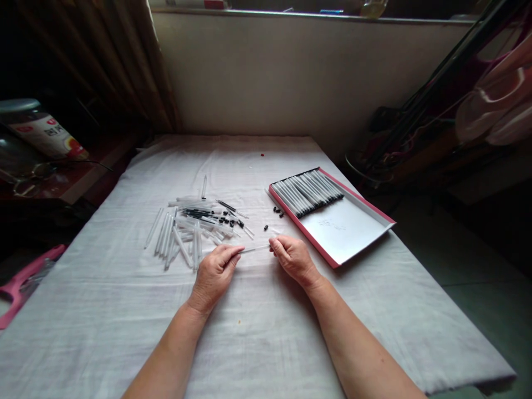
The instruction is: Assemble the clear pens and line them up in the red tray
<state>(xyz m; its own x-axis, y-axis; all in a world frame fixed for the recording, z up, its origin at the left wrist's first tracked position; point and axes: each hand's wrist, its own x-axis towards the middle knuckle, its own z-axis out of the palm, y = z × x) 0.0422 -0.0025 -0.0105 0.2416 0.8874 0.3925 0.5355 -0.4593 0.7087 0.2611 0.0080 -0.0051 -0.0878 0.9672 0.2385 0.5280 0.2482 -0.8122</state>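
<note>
A thin, pale pen refill stretches between my two hands, just above the cloth. My left hand pinches its left end, and the fingers of my right hand are closed around the other end. Whether the right fingers hold anything more is hidden. Beyond my left hand lies a loose pile of clear pen barrels, with dark-tipped refills and small black caps among them. To the right, a shallow red-edged box holds a row of pens with black ends.
A white cloth covers the table. A few black caps lie between pile and box, and a tiny red piece sits farther back. At left are a labelled jar and a pink-handled object. A wall stands behind.
</note>
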